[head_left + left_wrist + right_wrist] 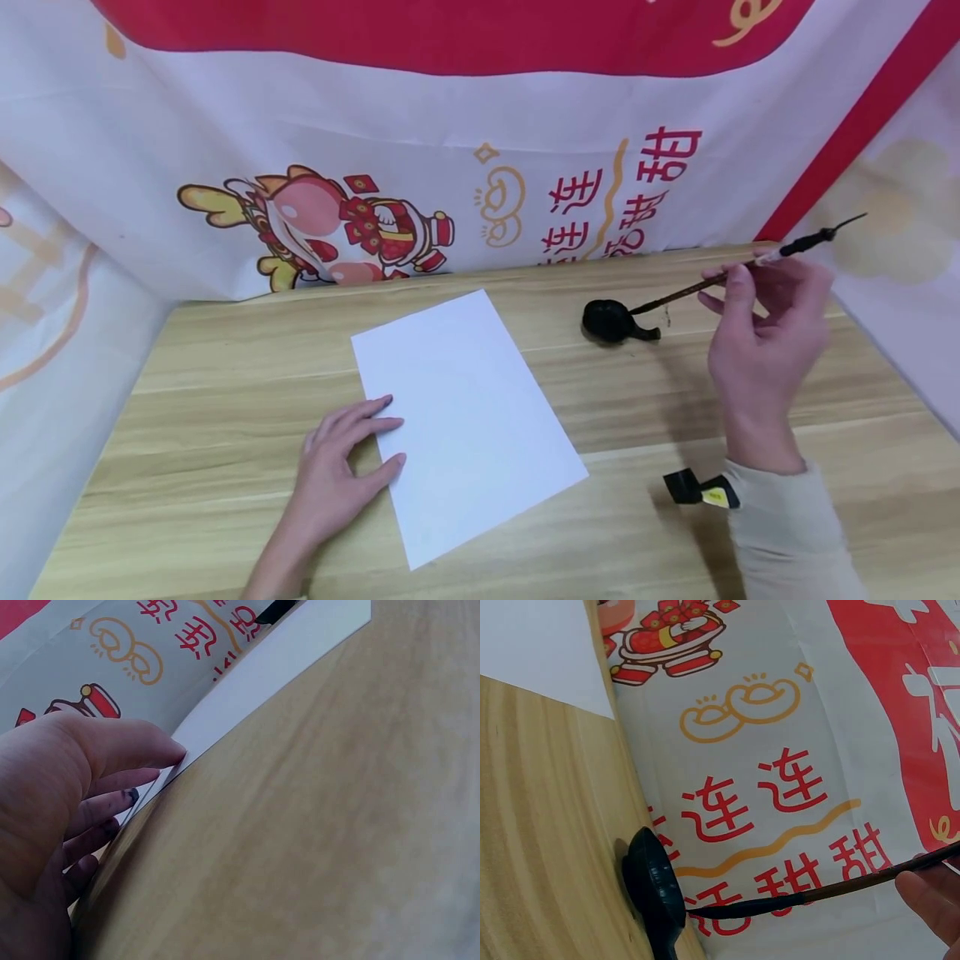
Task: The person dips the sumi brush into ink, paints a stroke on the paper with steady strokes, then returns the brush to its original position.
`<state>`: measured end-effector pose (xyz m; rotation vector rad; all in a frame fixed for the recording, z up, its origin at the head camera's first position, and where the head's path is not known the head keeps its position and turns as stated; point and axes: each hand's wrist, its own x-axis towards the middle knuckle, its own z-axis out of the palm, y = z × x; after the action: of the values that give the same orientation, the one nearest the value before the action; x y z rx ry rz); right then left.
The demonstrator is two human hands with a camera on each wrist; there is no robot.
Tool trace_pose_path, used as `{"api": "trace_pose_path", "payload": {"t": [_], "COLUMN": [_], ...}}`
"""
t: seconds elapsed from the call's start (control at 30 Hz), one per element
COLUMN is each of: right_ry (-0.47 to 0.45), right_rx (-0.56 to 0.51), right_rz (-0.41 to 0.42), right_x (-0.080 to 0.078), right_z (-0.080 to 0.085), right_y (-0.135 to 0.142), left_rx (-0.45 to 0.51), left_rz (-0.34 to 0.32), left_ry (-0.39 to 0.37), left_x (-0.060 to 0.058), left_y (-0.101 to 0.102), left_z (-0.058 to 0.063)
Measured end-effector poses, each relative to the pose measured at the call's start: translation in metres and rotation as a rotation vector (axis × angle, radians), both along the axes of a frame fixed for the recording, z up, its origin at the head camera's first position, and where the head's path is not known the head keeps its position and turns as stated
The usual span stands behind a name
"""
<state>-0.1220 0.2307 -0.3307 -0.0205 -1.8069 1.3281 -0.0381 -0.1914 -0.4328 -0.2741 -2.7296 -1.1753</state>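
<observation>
A sheet of white paper (465, 425) lies slanted on the wooden table. My left hand (333, 467) rests at its left edge, fingers spread and relaxed, with the fingertips on the paper. Dark smudges mark some fingers (105, 810) in the left wrist view. My right hand (772, 350) pinches a writing brush (686, 292) by its brown shaft. Its dark bristle tip (739, 909) points left, right at the rim of a small black ink dish (609, 322) with a curved handle, which stands right of the paper near the back.
Behind the table (247, 417) hangs a white and red printed cloth (420, 117) with a cartoon figure and red characters. White cloth walls close off both sides. A black strap with a yellow label (716, 497) sits at my right sleeve (787, 517).
</observation>
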Motion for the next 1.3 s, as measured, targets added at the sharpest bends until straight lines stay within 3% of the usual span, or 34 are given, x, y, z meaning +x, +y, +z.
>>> {"api": "trace_pose_path", "payload": {"t": [0.23,0.47,0.73,1.03,1.3], "right_ry": [0.003,-0.011,0.053,0.029,0.059], "right_rx": [-0.021,-0.009,0.012,0.030,0.012], "right_rz": [0.019,-0.021,0.029,-0.027,0.021], "right_x": [-0.0032,-0.0006,-0.0042,-0.0028,-0.0032], "right_z": [-0.0039,0.0001,-0.0048,-0.0055,-0.0041], "right_y": [-0.0027,-0.0008,-0.0068,-0.0011,-0.0050], "left_rx": [0.002,-0.002,-0.006,-0.003,0.003], "left_rz": [-0.004,-0.009,-0.007,-0.007,-0.007], "left_ry": [0.007,0.014,0.023,0.024,0.023], "left_x": [-0.0007,-0.0005,0.0002,0.0007,0.0004], "left_y": [0.0002,-0.0006,-0.0004,0.0002,0.0002], "left_z": [0.0001,-0.0004,-0.0002,-0.0016,-0.0006]}}
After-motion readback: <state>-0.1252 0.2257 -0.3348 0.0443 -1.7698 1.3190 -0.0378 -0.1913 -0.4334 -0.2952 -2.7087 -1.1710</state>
